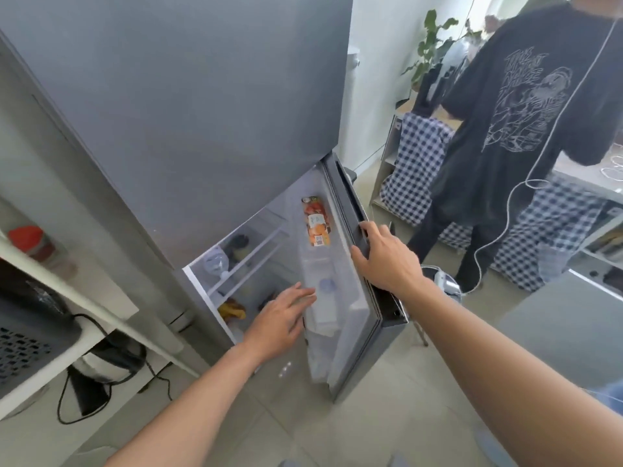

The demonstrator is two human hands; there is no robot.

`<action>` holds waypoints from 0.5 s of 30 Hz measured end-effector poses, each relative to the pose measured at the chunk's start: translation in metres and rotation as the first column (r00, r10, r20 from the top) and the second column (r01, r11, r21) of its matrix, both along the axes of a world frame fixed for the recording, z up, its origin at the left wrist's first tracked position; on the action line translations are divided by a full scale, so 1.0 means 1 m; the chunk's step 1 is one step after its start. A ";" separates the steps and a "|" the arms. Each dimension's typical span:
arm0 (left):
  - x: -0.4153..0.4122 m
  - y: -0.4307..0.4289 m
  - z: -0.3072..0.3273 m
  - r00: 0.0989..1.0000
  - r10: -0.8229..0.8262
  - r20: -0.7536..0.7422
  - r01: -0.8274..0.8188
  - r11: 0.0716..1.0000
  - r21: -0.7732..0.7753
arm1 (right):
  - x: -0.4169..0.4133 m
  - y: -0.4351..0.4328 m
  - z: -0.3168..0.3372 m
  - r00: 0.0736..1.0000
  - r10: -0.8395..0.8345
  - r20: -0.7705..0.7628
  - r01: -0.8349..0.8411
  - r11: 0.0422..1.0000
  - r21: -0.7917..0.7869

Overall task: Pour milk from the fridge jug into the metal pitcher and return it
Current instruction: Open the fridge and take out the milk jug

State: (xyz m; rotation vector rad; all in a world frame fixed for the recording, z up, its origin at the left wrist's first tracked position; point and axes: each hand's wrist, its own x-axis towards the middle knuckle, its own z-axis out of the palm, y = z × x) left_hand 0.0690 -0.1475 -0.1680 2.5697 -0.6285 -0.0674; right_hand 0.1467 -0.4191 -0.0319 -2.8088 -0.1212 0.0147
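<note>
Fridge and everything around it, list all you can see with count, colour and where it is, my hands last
fridge: one, grey, centre, lower door open
milk jug: one, white with pale cap, lower door shelf
juice carton: one, orange and red, upper door shelf
bottle: one, clear, lying on an inner shelf
yellow food: one blurred item, lower inner shelf
red-lidded jar: one, on the white shelf unit at left
kettle: one, black and white, under that unit
plant: one, green, background
checked cloth: blue and white, over shelving at right
other person: one, dark printed T-shirt, right
left hand: open, reaching at the milk jug
right hand: gripping the door edge
</note>
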 end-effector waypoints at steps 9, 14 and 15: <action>-0.008 -0.082 -0.020 0.995 -0.097 -0.002 0.095 0.982 -0.166 | 0.001 -0.071 -0.013 0.999 -0.001 -0.037 0.002 1.000 0.030; -0.001 -0.108 -0.034 0.964 0.225 -0.145 -0.254 0.941 -0.226 | 0.015 -0.118 -0.007 0.999 0.044 -0.015 -0.044 0.999 -0.002; 0.001 -0.113 -0.040 0.944 0.260 -0.201 -0.303 0.927 -0.223 | 0.019 -0.125 -0.005 0.998 0.056 -0.011 -0.056 0.998 -0.013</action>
